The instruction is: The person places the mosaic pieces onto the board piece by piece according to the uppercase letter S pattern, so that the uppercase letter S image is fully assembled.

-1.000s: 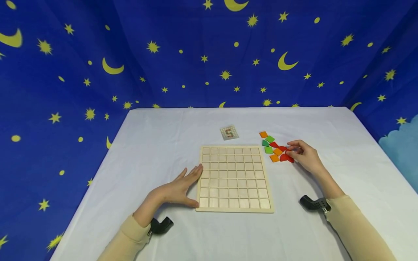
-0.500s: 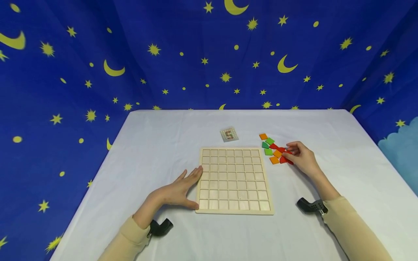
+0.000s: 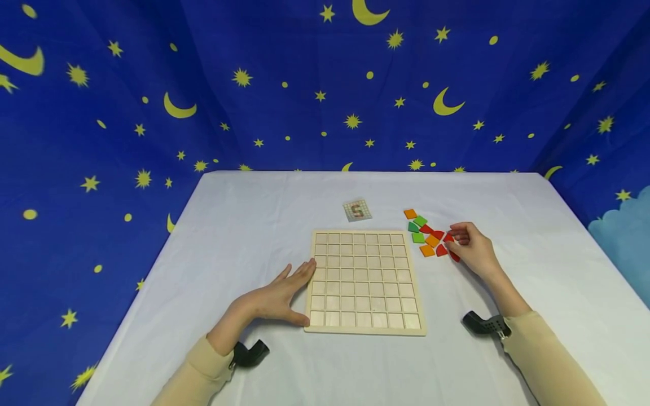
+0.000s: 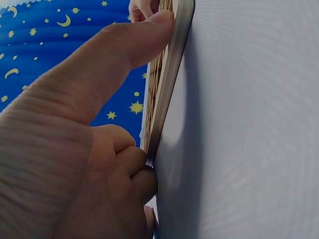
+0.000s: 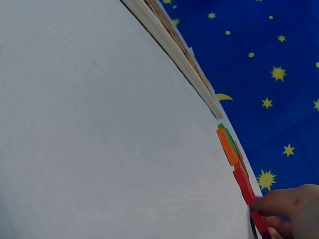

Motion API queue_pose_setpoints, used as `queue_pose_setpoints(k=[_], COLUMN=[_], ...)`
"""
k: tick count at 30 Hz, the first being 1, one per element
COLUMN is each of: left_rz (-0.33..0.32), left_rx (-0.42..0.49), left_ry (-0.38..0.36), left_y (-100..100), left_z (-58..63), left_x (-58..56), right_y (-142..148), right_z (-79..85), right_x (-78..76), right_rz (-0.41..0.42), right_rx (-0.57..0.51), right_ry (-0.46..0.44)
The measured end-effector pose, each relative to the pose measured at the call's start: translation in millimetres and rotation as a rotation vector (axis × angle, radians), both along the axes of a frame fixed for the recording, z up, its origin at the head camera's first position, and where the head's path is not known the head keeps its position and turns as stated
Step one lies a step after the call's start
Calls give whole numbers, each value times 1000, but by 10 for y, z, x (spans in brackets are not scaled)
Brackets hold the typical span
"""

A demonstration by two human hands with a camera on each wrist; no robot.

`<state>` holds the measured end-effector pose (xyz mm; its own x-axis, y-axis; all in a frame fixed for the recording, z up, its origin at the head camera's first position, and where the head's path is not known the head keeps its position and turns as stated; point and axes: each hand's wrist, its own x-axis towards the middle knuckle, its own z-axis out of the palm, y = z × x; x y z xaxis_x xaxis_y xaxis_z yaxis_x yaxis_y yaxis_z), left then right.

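A wooden grid board lies flat on the white table. My left hand rests at its left side, fingers fairly straight, with the fingertips on the left edge and the thumb at the near left corner. To the right of the board is a loose cluster of flat tiles, among them orange tiles, light green tiles and a dark green tile. My right hand is at the cluster's right end, thumb and fingers bent around a red tile; other red tiles lie close by.
Behind the board lies a small card printed with a grid and an S-like figure. Black wrist devices sit by both sleeves. A blue curtain with moons and stars hangs behind the table.
My right hand shifts slightly left, then back right, and the red tiles beneath it now lie more spread apart. My left hand stays against the board.
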<state>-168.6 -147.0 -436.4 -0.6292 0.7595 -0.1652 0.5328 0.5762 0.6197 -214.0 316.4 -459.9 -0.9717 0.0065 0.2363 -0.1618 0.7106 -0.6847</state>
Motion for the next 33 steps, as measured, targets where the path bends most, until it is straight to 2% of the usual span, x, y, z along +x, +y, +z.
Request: queue_pose_setpoints(k=[8, 12, 17, 23, 29, 33], left_rz=[6, 9, 10, 12, 15, 9], left_rx=[5, 1, -1, 8, 6, 10], left_ry=[-11, -23, -32, -36, -34, -18], left_y=[-1, -5, -12, -20, -29, -29], left_z=[32, 23, 20, 33, 39, 33], left_x=[6, 0, 0, 7, 12, 7], right_y=[-32, -31, -58, -157, -396, -580], right_z=[-41, -24, 107, 243, 320, 369], right_x=[-7, -4, -4, -52, -72, -60], right_rz=[-52, -77, -85, 5, 87, 186], right_rx=[14, -50, -186, -364, -395, -437], right_ry=[68, 78, 77, 111, 54, 30])
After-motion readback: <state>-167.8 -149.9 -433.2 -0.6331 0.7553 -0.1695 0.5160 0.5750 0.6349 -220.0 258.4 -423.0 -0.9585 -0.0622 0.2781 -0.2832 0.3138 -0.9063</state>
